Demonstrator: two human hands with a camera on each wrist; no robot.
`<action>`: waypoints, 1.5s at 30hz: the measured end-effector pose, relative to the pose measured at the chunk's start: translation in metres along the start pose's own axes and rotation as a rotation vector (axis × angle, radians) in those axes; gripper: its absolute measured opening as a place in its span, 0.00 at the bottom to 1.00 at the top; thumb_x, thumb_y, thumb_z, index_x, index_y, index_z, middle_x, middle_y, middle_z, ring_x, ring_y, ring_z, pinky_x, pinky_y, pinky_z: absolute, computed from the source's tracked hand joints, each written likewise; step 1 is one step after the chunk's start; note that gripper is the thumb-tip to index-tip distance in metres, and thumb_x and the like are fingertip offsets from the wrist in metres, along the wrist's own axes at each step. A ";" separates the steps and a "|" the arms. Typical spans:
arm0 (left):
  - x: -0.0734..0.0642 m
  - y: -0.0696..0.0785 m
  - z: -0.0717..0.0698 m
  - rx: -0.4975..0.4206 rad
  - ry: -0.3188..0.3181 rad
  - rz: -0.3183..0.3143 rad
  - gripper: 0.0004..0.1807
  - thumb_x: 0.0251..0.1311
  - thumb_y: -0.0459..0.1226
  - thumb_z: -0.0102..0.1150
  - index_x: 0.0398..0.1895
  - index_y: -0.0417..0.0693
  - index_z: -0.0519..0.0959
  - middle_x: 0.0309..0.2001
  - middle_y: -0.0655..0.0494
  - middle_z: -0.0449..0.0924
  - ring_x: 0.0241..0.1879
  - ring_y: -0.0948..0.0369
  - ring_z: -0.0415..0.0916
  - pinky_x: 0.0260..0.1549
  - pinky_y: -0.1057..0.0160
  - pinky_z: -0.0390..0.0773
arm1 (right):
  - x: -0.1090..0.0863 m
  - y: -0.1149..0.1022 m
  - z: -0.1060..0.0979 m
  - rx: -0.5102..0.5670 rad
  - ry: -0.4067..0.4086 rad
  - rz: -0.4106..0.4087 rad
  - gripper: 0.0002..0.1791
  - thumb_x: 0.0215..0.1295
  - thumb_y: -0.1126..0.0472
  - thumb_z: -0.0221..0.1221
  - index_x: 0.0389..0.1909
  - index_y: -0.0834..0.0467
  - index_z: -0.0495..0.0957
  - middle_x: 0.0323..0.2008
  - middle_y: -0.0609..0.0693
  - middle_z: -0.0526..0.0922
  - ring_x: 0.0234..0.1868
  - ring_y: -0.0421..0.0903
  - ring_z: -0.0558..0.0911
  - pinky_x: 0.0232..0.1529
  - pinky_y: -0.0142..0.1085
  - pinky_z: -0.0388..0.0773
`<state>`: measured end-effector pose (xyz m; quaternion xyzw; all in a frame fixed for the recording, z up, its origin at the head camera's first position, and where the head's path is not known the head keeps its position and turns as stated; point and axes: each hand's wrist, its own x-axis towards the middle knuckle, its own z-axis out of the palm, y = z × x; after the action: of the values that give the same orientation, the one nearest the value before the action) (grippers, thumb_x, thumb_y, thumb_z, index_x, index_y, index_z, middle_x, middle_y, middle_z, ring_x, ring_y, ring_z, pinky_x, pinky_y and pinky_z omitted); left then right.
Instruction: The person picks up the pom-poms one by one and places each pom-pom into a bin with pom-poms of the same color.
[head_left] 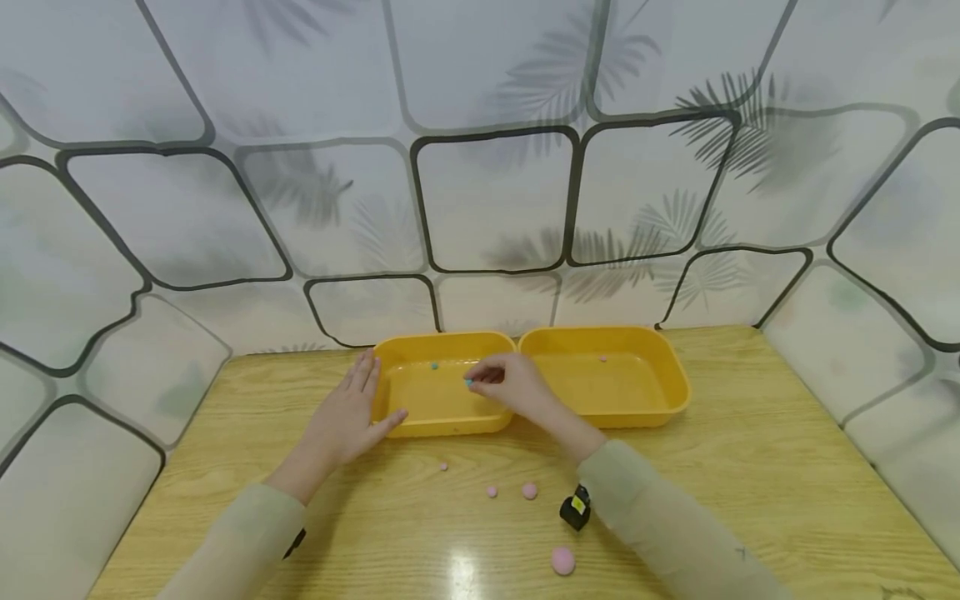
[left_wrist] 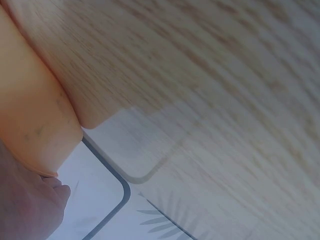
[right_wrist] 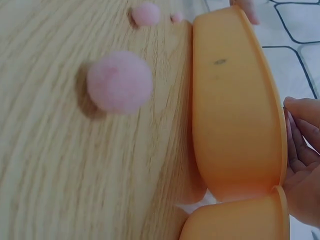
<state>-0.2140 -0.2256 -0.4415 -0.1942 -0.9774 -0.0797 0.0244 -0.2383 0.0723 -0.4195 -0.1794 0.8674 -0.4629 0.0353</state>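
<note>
Over the left yellow tray [head_left: 420, 425], my right hand [head_left: 513, 385] pinches a small blue pom-pom [head_left: 469, 382] between thumb and fingers. Another tiny blue pom-pom [head_left: 434, 366] lies inside that tray. My left hand [head_left: 348, 421] rests along the tray's left end, fingers straight, thumb reaching over the near rim. The left wrist view shows only part of this hand beside the tray's outer wall [left_wrist: 40, 110]. In the right wrist view, my right hand [right_wrist: 305, 145] is partly hidden behind the tray's rim.
A second yellow tray [head_left: 678, 392] stands against the first on the right, with a tiny pink pom-pom [head_left: 603, 358] in it. Several pink pom-poms, the largest one [head_left: 563, 561] nearest me, lie on the wooden table [head_left: 390, 533]. A small black object [head_left: 575, 510] is by my right sleeve.
</note>
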 end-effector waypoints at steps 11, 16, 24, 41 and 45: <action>0.000 0.001 -0.001 -0.003 -0.014 -0.005 0.54 0.76 0.62 0.50 0.82 0.26 0.48 0.85 0.31 0.41 0.85 0.36 0.43 0.82 0.40 0.55 | 0.009 0.004 -0.005 0.023 0.023 0.056 0.08 0.69 0.65 0.70 0.46 0.60 0.91 0.41 0.53 0.92 0.37 0.42 0.84 0.41 0.33 0.84; 0.001 0.003 -0.004 -0.007 -0.014 -0.005 0.54 0.76 0.61 0.51 0.82 0.25 0.48 0.85 0.30 0.40 0.85 0.36 0.43 0.82 0.39 0.55 | 0.011 0.007 -0.003 -0.044 0.028 0.015 0.08 0.68 0.66 0.71 0.45 0.60 0.92 0.40 0.52 0.92 0.37 0.42 0.85 0.41 0.33 0.84; 0.002 0.002 -0.003 0.002 -0.017 -0.003 0.54 0.76 0.62 0.49 0.82 0.25 0.48 0.85 0.31 0.40 0.85 0.37 0.42 0.82 0.40 0.55 | 0.016 0.009 0.001 -0.139 0.026 0.000 0.09 0.68 0.66 0.70 0.47 0.60 0.92 0.40 0.52 0.92 0.39 0.45 0.87 0.43 0.36 0.87; 0.002 0.001 -0.001 0.013 -0.008 0.005 0.54 0.76 0.61 0.51 0.82 0.24 0.49 0.84 0.29 0.41 0.85 0.36 0.43 0.82 0.40 0.56 | 0.010 0.005 -0.003 -0.035 0.051 0.020 0.09 0.69 0.65 0.69 0.48 0.61 0.91 0.42 0.54 0.92 0.40 0.47 0.87 0.44 0.38 0.86; 0.001 0.000 -0.001 0.018 -0.008 0.005 0.54 0.76 0.62 0.51 0.82 0.24 0.49 0.84 0.29 0.42 0.85 0.36 0.44 0.82 0.40 0.56 | 0.009 0.006 -0.008 -0.016 0.054 0.024 0.11 0.70 0.64 0.69 0.50 0.62 0.90 0.44 0.55 0.92 0.42 0.48 0.88 0.46 0.38 0.87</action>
<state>-0.2150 -0.2249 -0.4407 -0.1966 -0.9777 -0.0700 0.0226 -0.2502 0.0785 -0.4195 -0.1566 0.8739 -0.4600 0.0161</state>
